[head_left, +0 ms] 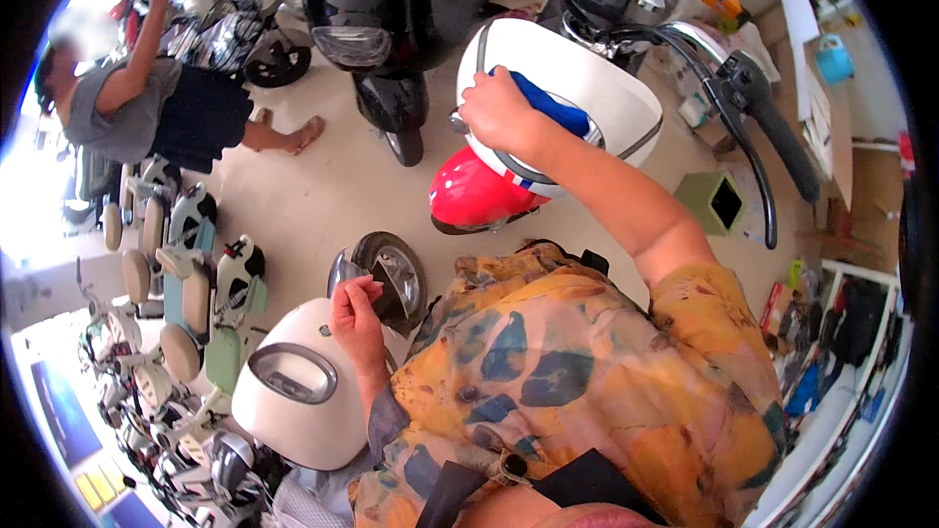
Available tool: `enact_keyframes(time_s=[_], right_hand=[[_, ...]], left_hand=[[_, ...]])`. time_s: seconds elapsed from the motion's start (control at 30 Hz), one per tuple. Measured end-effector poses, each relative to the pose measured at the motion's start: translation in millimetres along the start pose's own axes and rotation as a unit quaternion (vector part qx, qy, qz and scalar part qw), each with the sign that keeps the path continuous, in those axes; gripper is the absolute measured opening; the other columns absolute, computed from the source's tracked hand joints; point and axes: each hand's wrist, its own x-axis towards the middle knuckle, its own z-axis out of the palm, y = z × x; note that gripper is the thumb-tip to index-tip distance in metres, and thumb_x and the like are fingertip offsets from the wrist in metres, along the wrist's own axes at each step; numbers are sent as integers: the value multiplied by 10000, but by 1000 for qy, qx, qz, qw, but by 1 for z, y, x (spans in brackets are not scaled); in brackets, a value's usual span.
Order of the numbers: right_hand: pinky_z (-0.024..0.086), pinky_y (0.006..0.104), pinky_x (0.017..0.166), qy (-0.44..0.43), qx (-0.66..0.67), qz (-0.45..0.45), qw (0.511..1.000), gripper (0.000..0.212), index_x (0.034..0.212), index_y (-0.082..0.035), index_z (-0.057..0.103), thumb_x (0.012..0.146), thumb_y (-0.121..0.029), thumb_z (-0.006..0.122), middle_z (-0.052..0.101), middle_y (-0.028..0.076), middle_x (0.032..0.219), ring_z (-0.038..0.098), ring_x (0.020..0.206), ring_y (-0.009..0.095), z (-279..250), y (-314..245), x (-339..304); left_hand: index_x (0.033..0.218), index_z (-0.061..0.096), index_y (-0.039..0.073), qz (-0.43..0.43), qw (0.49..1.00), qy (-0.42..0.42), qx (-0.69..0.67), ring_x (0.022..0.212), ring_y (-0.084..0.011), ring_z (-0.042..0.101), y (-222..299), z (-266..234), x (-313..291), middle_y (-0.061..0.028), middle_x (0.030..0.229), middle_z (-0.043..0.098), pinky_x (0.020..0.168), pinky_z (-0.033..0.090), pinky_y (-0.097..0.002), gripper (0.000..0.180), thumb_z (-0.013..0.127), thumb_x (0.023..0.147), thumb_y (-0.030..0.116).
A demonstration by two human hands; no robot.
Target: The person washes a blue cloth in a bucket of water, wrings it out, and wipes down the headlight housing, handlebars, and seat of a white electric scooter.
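My right hand presses a blue cloth against the white front cowl of a scooter, its fingers closed over the cloth's left end. Part of a round chrome-rimmed lamp shows beside the cloth. Below the cowl sits the scooter's glossy red front fender. My left hand hangs in the air with its fingers curled in, and nothing shows in them. Just left of it stands another scooter's cream-white front cowl with an oval chrome-rimmed headlight; its front wheel is beyond the hand.
A black scooter stands ahead. At right a black handlebar grip and brake lever jut out near a green square bin. Rows of small scooters fill the left. A person in grey stands at far left with a raised arm.
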Motion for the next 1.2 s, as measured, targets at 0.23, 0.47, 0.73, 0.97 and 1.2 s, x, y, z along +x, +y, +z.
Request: enact_keyframes(time_s=[0.23, 0.47, 0.73, 0.97, 1.2], right_hand=[[405, 410, 953, 486, 148, 178, 843, 307, 1034, -102, 660, 729, -133, 686, 640, 48, 1091, 548, 1096, 262, 23, 54, -105], [429, 376, 948, 441, 270, 570, 639, 286, 1090, -48, 619, 815, 8, 560, 624, 134, 1076, 575, 1049, 306, 192, 68, -211], [418, 328, 954, 584, 454, 384, 553, 291, 1099, -71, 637, 812, -29, 658, 572, 85, 1108, 530, 1076, 206, 99, 86, -192], [425, 402, 871, 469, 344, 385, 716, 320, 930, -89, 609, 637, -17, 714, 535, 119, 1000, 503, 1007, 319, 200, 53, -202], [462, 347, 846, 409, 457, 439, 657, 328, 914, -61, 586, 621, 43, 689, 559, 114, 963, 564, 939, 299, 208, 53, -217]], left_hand=[[899, 619, -8, 1, 997, -68, 36, 708, -119, 614, -9, -6, 38, -59, 767, 642, 683, 511, -250, 257, 458, 1005, 162], [881, 623, -12, 9, 991, -100, 90, 705, -118, 611, 4, 10, 47, -57, 742, 639, 695, 513, -267, 282, 455, 1003, 180], [879, 618, -17, 7, 989, -100, 109, 709, -114, 601, 18, 33, 34, -55, 753, 634, 702, 506, -265, 264, 459, 997, 158], [899, 622, -15, 30, 985, -141, 99, 721, -114, 592, 27, 62, 2, -50, 777, 635, 683, 483, -252, 243, 462, 996, 139], [890, 632, -10, -33, 987, -133, 86, 752, -116, 607, 22, 82, -21, -50, 785, 633, 720, 505, -253, 243, 480, 992, 149]])
